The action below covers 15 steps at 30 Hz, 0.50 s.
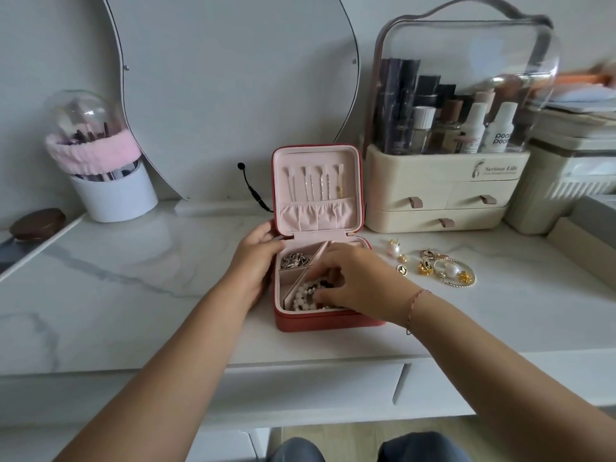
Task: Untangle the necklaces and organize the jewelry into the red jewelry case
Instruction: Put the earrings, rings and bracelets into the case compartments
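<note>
- Brush pot (115, 198) with a clear dome stands at the back left of the table (133, 295), beside the mirror (233, 95).
- Left hand (256, 261) grips the case's left wall, thumb near the hinge corner.
- Case (326, 323) sits mid-table, square to the person. It is open, with the hinge on the far side and the lid (348, 168) upright, its pink lining facing the person.
- Chains (316, 186) hang straight down in the lid, their lower ends tucked into the gathered pocket.
- Silver tangle (295, 260) lies in the back-left compartment.
- Beads (305, 296), white and dark, fill the front compartment, running diagonally from front left towards back right along the slanted divider.
- Right hand (356, 278) reaches in from the right, its curled fingers holding the beads.
- Loose earrings and a ring (433, 266) lie on the table just right of the case.
- Cream organizer (433, 195) stands behind them, beside the lid.
</note>
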Available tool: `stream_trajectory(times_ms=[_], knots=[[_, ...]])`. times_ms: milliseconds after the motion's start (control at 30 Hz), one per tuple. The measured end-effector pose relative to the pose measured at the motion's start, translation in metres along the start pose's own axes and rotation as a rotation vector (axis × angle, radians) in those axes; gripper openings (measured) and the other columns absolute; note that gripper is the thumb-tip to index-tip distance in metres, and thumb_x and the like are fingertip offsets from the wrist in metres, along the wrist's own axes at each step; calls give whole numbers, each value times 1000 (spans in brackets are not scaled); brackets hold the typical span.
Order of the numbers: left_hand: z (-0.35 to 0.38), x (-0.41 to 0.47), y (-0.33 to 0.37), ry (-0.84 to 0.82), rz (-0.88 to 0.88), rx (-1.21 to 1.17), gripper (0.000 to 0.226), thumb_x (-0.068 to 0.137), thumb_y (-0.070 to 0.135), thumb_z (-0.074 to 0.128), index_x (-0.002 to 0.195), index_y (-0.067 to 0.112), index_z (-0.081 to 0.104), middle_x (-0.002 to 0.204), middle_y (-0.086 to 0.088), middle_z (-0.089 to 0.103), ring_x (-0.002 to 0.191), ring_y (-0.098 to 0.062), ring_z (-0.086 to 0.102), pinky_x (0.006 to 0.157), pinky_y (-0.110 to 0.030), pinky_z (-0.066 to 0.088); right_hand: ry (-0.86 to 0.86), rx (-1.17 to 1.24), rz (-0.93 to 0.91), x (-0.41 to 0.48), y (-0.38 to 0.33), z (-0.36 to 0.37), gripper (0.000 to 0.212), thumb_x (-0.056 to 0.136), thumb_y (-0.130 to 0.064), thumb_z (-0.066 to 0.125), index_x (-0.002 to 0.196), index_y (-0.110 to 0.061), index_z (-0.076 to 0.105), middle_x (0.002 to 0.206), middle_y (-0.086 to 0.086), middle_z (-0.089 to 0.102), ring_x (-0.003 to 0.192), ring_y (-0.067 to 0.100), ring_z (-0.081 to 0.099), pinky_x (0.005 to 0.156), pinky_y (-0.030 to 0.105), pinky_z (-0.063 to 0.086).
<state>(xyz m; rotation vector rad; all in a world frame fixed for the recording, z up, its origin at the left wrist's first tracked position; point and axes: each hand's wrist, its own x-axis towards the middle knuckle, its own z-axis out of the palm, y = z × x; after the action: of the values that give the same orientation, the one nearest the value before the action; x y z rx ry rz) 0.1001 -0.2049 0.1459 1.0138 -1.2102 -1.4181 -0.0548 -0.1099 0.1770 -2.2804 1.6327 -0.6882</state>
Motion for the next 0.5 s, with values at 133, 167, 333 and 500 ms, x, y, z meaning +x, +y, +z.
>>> stream_trajectory(times_ms=[133, 167, 333, 500], knots=[[0, 0, 0, 16, 3, 3, 44, 86, -12, 51, 124, 10, 59, 101, -1, 71, 85, -13, 69, 75, -22, 54, 123, 88, 11, -6, 8, -8, 19, 76, -20, 76, 95, -22, 72, 85, -14, 58, 76, 3, 55, 69, 8, 40], [0, 0, 1, 16, 4, 1, 44, 85, -11, 54, 123, 10, 59, 102, -2, 72, 86, -14, 69, 76, -23, 54, 186, 107, 48, -10, 17, -15, 17, 77, -21, 75, 94, -23, 72, 85, -13, 60, 75, 2, 56, 68, 9, 41], [1, -1, 2, 29, 16, 45, 46, 85, -11, 54, 126, 10, 59, 98, 2, 71, 79, -8, 70, 64, -16, 53, 538, 89, 398, -45, 91, -59, 8, 79, -16, 73, 86, -16, 74, 80, -4, 69, 72, 6, 60, 67, 14, 42], [3, -2, 3, 35, 31, 86, 46, 87, -13, 49, 125, 12, 57, 91, 8, 69, 66, 2, 68, 57, -11, 50, 445, -10, 663, -72, 145, -81, 9, 77, -19, 76, 80, -11, 75, 74, 3, 69, 69, 14, 59, 57, 21, 40]])
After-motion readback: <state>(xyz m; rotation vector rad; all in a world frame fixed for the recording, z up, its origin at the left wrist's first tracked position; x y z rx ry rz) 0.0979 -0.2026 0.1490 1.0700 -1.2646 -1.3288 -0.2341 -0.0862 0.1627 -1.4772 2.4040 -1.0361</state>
